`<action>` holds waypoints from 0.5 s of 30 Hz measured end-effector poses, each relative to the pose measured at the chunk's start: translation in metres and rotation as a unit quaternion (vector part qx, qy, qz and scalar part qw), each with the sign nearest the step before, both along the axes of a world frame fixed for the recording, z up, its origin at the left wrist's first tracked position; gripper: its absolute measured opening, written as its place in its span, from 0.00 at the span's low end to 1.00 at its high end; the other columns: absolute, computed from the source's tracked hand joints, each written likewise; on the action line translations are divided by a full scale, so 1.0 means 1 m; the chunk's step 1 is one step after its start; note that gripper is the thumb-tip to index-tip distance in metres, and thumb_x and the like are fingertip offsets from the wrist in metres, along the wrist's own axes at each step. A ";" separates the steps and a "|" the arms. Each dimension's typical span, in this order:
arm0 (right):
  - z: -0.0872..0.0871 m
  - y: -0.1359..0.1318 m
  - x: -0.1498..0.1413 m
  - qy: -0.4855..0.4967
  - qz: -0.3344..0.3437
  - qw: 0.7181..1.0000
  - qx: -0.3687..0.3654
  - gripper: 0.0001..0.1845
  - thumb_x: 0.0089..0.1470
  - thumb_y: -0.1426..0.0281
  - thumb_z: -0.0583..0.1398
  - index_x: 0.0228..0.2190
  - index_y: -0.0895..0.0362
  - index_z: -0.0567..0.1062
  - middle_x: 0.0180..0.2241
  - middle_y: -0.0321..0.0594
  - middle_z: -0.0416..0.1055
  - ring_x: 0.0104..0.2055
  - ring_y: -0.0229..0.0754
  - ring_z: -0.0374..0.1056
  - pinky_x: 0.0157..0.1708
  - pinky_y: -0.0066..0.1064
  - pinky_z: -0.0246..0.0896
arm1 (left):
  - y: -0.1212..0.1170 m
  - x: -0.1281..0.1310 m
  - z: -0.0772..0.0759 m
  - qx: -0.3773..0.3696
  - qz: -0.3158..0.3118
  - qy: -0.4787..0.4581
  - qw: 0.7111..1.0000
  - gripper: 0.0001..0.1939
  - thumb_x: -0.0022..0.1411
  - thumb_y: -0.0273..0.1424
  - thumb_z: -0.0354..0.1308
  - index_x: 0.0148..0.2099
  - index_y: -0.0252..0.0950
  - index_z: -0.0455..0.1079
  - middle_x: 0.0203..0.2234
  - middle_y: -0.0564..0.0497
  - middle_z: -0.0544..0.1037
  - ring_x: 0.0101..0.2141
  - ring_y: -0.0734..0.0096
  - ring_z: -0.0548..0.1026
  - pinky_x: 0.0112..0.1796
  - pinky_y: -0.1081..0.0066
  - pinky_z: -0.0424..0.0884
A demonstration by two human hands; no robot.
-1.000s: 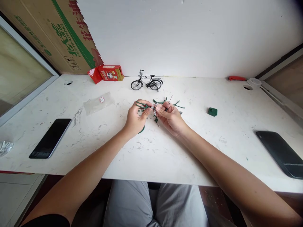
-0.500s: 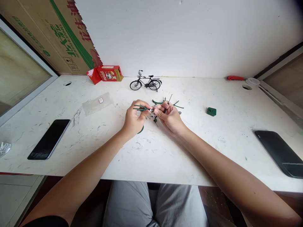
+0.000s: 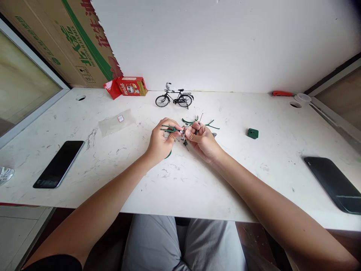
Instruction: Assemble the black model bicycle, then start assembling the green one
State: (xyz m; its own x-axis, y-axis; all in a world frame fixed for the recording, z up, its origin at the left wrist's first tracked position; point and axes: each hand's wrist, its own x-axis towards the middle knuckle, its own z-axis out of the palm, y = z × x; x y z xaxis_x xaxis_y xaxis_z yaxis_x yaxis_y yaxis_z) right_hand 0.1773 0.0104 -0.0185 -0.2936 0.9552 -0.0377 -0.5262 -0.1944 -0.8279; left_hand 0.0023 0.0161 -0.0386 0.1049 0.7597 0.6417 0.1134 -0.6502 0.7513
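My left hand (image 3: 161,142) is closed in a pinch around a green piece with thin prongs (image 3: 169,129), which looks like part of a model bicycle. A small silver part (image 3: 185,131) sits between the two hands, touching the fingertips of my right hand (image 3: 203,142). Those fingers are closed, and a thin metal shaft (image 3: 200,118) pokes up from them; its lower end is mostly hidden. Behind my right hand lie green frame-like pieces (image 3: 190,121). A small dark green piece (image 3: 185,143) rests on the table below the fingers.
A finished black model bicycle (image 3: 175,98) stands at the back beside a red box (image 3: 132,86). To the left are a clear plastic bag (image 3: 115,123) and a phone (image 3: 59,164). A green block (image 3: 253,133) and a black flat case (image 3: 332,182) lie to the right.
The silver part has turned slightly between my fingertips. Both hands stay in nearly the same place, and the whole view has shifted a little.
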 end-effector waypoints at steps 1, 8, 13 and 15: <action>-0.001 0.001 0.000 0.000 0.001 1.000 -0.002 0.34 0.38 0.70 0.80 0.29 0.50 0.59 0.27 0.27 0.68 0.33 0.35 0.65 0.37 0.31 0.61 | 0.000 0.000 -0.001 -0.007 0.000 0.001 1.000 0.05 0.71 0.34 0.64 0.41 0.39 0.77 0.38 0.47 0.78 0.42 0.65 0.77 0.47 0.63 0.72; -0.002 0.005 0.003 0.000 -0.005 1.000 0.011 0.34 0.41 0.67 0.80 0.29 0.50 0.59 0.28 0.28 0.69 0.33 0.36 0.64 0.40 0.33 0.62 | -0.001 0.002 -0.002 -0.068 -0.006 0.017 0.997 0.05 0.69 0.32 0.65 0.46 0.39 0.74 0.42 0.47 0.79 0.46 0.65 0.78 0.50 0.64 0.73; -0.001 0.004 0.003 -0.010 0.001 1.000 0.018 0.35 0.40 0.65 0.80 0.30 0.50 0.58 0.29 0.28 0.70 0.34 0.37 0.66 0.41 0.34 0.63 | -0.002 0.002 -0.002 -0.070 0.013 0.034 0.997 0.04 0.71 0.32 0.62 0.45 0.38 0.72 0.40 0.48 0.79 0.41 0.67 0.79 0.47 0.66 0.74; -0.002 0.004 0.003 -0.012 0.002 1.000 0.021 0.35 0.40 0.65 0.80 0.30 0.50 0.58 0.29 0.28 0.70 0.34 0.37 0.67 0.42 0.33 0.64 | -0.003 0.002 -0.002 -0.071 0.010 0.041 0.997 0.04 0.72 0.33 0.60 0.46 0.38 0.71 0.40 0.48 0.79 0.40 0.68 0.79 0.45 0.67 0.74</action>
